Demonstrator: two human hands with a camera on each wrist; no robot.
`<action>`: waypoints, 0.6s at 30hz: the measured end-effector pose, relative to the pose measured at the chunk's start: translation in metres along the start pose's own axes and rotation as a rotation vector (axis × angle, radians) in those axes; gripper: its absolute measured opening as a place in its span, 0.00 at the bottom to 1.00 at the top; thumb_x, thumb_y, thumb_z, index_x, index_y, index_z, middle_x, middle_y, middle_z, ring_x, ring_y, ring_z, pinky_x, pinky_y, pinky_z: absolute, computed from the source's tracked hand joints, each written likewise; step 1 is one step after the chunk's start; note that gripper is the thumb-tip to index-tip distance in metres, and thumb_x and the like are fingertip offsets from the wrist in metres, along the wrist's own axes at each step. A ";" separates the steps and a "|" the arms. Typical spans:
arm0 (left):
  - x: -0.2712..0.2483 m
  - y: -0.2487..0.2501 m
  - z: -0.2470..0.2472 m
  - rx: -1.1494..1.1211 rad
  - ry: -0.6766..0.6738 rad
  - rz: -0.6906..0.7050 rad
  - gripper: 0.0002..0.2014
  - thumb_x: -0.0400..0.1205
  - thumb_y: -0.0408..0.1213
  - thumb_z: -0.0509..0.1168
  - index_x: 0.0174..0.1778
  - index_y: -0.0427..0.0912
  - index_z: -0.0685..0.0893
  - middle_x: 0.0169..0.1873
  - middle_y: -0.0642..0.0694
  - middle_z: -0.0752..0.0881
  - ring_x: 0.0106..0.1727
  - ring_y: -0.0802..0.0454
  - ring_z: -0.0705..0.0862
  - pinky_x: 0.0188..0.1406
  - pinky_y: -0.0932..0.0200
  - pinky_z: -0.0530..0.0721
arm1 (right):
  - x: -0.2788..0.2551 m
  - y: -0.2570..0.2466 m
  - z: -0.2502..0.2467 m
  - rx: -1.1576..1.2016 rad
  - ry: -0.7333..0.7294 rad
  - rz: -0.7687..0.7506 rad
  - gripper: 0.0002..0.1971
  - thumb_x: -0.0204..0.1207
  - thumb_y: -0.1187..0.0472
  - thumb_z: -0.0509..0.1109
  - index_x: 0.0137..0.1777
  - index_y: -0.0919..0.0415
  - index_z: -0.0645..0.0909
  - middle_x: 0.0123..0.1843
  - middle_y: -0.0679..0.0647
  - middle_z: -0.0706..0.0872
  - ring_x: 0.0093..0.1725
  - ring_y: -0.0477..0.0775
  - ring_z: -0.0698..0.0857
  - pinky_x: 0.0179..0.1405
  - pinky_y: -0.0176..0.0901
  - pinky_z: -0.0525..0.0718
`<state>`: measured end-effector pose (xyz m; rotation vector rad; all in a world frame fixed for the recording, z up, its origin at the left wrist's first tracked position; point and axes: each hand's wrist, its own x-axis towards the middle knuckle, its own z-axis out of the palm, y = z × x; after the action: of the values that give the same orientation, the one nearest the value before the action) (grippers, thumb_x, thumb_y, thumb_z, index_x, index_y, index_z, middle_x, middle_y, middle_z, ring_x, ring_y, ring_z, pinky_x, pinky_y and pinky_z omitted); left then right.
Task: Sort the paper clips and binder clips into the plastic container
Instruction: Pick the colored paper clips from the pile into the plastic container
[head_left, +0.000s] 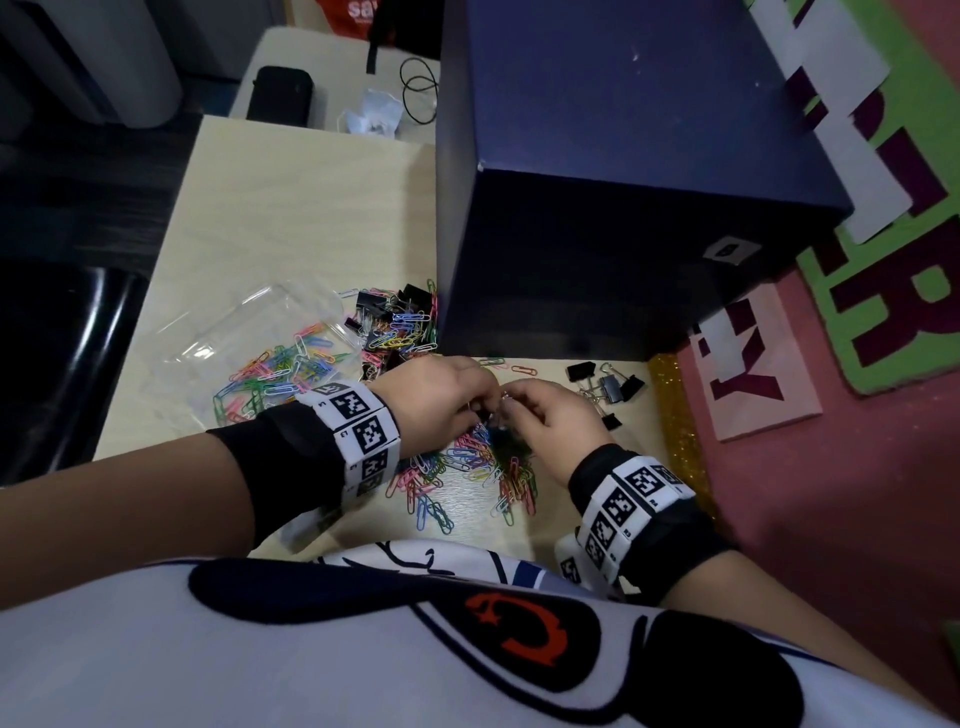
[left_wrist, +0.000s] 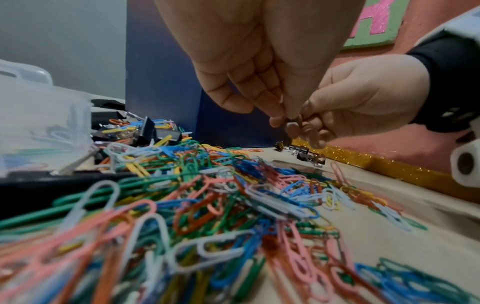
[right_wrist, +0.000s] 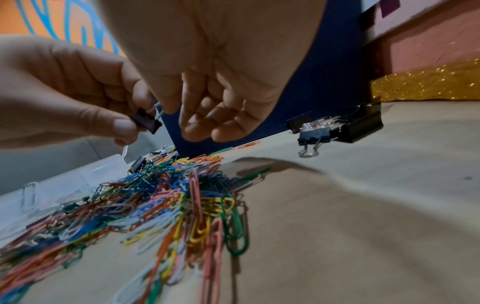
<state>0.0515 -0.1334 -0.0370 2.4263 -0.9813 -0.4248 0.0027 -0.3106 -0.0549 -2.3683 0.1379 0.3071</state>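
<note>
Both hands meet above the paper clips (head_left: 467, 467) near the desk's (head_left: 291, 208) front edge. Left hand (head_left: 441, 395) pinches a small black binder clip (right_wrist: 145, 121); right hand (head_left: 545, 421) fingers pinch its wire handle. Clear container (head_left: 249, 332) sits w/ more clips toward the left edge.

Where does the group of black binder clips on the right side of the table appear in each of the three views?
Head: binder clips, right of both hands.
Left wrist: small, far, below the fingertips.
Right wrist: large, upper right.
Shared landmark: the dark blue box beside them.
</note>
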 end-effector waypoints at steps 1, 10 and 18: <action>0.001 0.001 0.001 -0.013 0.003 0.001 0.11 0.77 0.35 0.68 0.55 0.46 0.84 0.53 0.48 0.84 0.55 0.48 0.83 0.55 0.61 0.76 | 0.000 0.000 0.001 0.016 0.007 0.007 0.07 0.79 0.54 0.67 0.53 0.50 0.85 0.47 0.49 0.89 0.47 0.51 0.86 0.54 0.48 0.84; 0.004 0.006 0.000 -0.048 0.015 -0.003 0.11 0.77 0.35 0.69 0.55 0.45 0.85 0.50 0.47 0.86 0.53 0.47 0.84 0.52 0.60 0.77 | 0.003 -0.004 -0.001 0.323 0.020 0.087 0.13 0.77 0.65 0.67 0.37 0.44 0.81 0.31 0.43 0.83 0.33 0.44 0.81 0.43 0.48 0.83; 0.004 0.005 0.002 -0.038 -0.015 -0.089 0.19 0.77 0.35 0.67 0.64 0.48 0.78 0.56 0.47 0.84 0.56 0.47 0.82 0.56 0.58 0.79 | 0.009 0.000 -0.009 0.198 0.133 0.128 0.04 0.79 0.56 0.67 0.42 0.49 0.80 0.37 0.47 0.82 0.38 0.48 0.81 0.42 0.44 0.80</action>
<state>0.0508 -0.1400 -0.0362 2.4429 -0.8654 -0.4885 0.0130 -0.3171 -0.0510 -2.1869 0.3668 0.1869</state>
